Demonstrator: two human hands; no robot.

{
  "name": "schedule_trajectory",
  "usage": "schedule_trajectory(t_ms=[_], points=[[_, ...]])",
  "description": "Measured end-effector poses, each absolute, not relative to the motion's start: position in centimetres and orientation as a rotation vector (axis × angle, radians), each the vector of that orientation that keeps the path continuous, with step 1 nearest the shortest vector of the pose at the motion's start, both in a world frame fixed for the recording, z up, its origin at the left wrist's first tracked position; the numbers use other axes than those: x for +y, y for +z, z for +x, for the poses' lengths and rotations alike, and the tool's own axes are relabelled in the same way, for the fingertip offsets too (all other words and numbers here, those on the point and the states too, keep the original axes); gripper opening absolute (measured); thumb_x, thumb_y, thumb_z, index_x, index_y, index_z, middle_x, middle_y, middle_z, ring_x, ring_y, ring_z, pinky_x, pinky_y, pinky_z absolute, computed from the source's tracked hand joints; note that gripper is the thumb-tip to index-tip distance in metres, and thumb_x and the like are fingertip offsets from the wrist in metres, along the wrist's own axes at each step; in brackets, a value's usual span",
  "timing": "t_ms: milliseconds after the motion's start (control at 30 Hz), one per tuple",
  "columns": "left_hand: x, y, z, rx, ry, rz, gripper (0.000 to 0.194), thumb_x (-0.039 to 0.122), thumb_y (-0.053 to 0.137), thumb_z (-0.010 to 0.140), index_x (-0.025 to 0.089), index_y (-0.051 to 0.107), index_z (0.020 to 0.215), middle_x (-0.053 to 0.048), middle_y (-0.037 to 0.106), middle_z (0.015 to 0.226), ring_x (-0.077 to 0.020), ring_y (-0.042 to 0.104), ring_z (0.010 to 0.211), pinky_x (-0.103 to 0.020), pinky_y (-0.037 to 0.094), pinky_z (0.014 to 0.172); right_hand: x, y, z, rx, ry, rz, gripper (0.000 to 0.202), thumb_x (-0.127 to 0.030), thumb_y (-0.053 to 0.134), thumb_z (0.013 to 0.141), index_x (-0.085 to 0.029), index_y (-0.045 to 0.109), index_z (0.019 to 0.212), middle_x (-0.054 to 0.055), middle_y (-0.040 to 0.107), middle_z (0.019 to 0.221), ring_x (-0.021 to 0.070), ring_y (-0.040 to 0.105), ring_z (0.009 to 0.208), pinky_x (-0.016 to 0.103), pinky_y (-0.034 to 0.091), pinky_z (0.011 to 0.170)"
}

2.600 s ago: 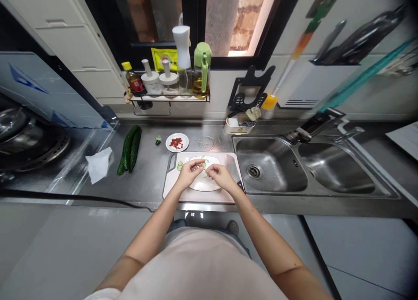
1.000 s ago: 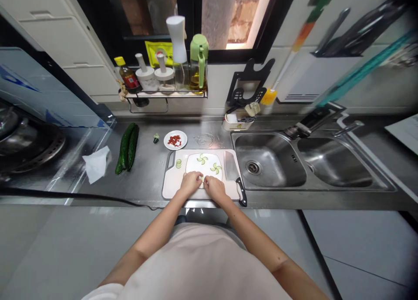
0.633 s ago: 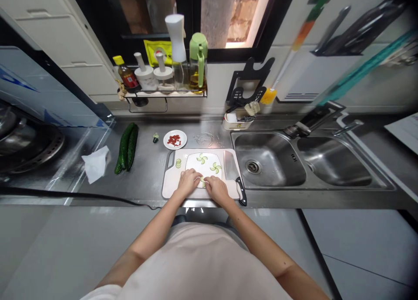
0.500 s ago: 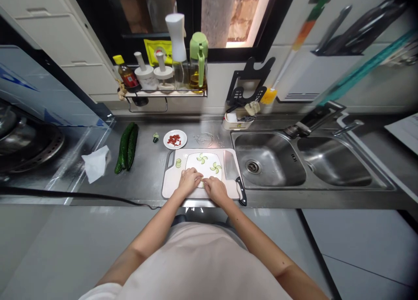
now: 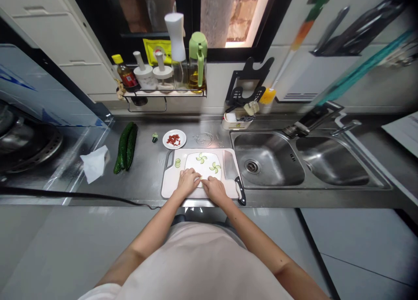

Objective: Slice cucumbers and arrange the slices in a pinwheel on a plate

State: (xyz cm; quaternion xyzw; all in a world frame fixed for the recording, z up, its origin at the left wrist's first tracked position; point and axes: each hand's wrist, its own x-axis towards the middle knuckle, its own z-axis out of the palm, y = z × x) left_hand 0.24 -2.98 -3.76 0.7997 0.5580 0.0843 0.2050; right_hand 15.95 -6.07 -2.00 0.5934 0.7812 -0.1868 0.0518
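A white square plate [image 5: 192, 160] lies on the cutting board [image 5: 170, 184]. Two pinwheels of cucumber slices, one near the back [image 5: 201, 158] and one at the right [image 5: 214, 167], rest on it. Over the plate's front part, my left hand [image 5: 188, 181] and my right hand [image 5: 214, 189] meet with fingertips nearly touching. Their fingers are closed on a small pale-green cucumber slice, mostly hidden by the fingertips. Left of the plate, a few loose cucumber slices [image 5: 177, 163] sit on the board. A knife [image 5: 241, 191] lies along the board's right side, its black handle toward me.
Behind the board stands a small plate [image 5: 165, 145] of chopped red pieces [image 5: 173, 139]. Whole cucumbers [image 5: 126, 147] and a white tissue [image 5: 94, 164] lie to the left. A double sink [image 5: 267, 160] is on the right. A rack [image 5: 166, 93] holds bottles and jars.
Both hands stay over the front of the plate, with only slight shifts of the fingers. The green bit that showed beneath the fingertips is now more covered. The view has shifted slightly.
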Motion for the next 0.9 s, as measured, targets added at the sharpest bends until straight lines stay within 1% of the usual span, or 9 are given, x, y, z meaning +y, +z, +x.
schedule_trajectory(t_ms=[100,233,500,667,800,900], points=[[-2.9,-3.7,0.2,1.534,0.226,2.258,0.027,0.035,0.049,0.091,0.029,0.069,0.109,-0.006,0.058,0.100,-0.0211,0.051,0.098,-0.037,0.030,0.087,-6.1,-2.0,16.0,2.384,-0.565,1.797,0.038,-0.032,0.031,0.098,-0.023,0.063,0.117,0.010,0.060,0.101,0.0190,0.054,0.090,0.028,0.036,0.075],[-2.9,-3.6,0.1,1.521,0.205,2.276,0.028,0.037,0.048,0.091,0.029,0.070,0.108,-0.007,0.057,0.099,-0.0212,0.050,0.098,-0.037,0.030,0.087,-6.1,-2.0,16.0,2.376,-0.573,1.801,0.038,-0.032,0.032,0.098,-0.024,0.062,0.119,0.010,0.060,0.102,0.0195,0.054,0.091,0.028,0.037,0.075],[-3.1,-3.7,0.0,1.538,0.214,2.256,0.029,0.037,0.047,0.092,0.029,0.070,0.108,-0.007,0.058,0.098,-0.0214,0.050,0.098,-0.037,0.030,0.087,-6.2,-2.0,15.9,2.384,-0.552,1.792,0.038,-0.032,0.031,0.098,-0.022,0.064,0.114,0.011,0.060,0.102,0.0201,0.054,0.091,0.029,0.036,0.075],[-3.1,-3.8,0.2,1.550,0.217,2.217,0.027,0.035,0.050,0.090,0.029,0.069,0.108,-0.007,0.059,0.099,-0.0215,0.051,0.099,-0.037,0.030,0.088,-6.1,-2.2,15.9,2.377,-0.583,1.815,0.037,-0.032,0.033,0.098,-0.023,0.066,0.112,0.010,0.060,0.101,0.0195,0.055,0.092,0.028,0.037,0.077],[-3.3,-4.0,0.1,1.592,0.254,2.175,0.027,0.034,0.049,0.090,0.028,0.068,0.108,-0.006,0.059,0.099,-0.0216,0.051,0.100,-0.036,0.031,0.088,-5.8,-2.2,16.5,2.363,-0.676,1.896,0.036,-0.031,0.036,0.097,-0.027,0.061,0.122,0.007,0.062,0.101,0.0178,0.055,0.094,0.025,0.036,0.076],[-3.7,-4.2,-0.1,1.607,0.292,2.194,0.027,0.030,0.048,0.090,0.027,0.068,0.108,-0.006,0.059,0.099,-0.0211,0.050,0.098,-0.036,0.032,0.087,-5.8,-2.2,16.9,2.392,-0.697,1.938,0.036,-0.030,0.037,0.096,-0.026,0.060,0.124,0.006,0.062,0.102,0.0170,0.055,0.095,0.024,0.035,0.075]])
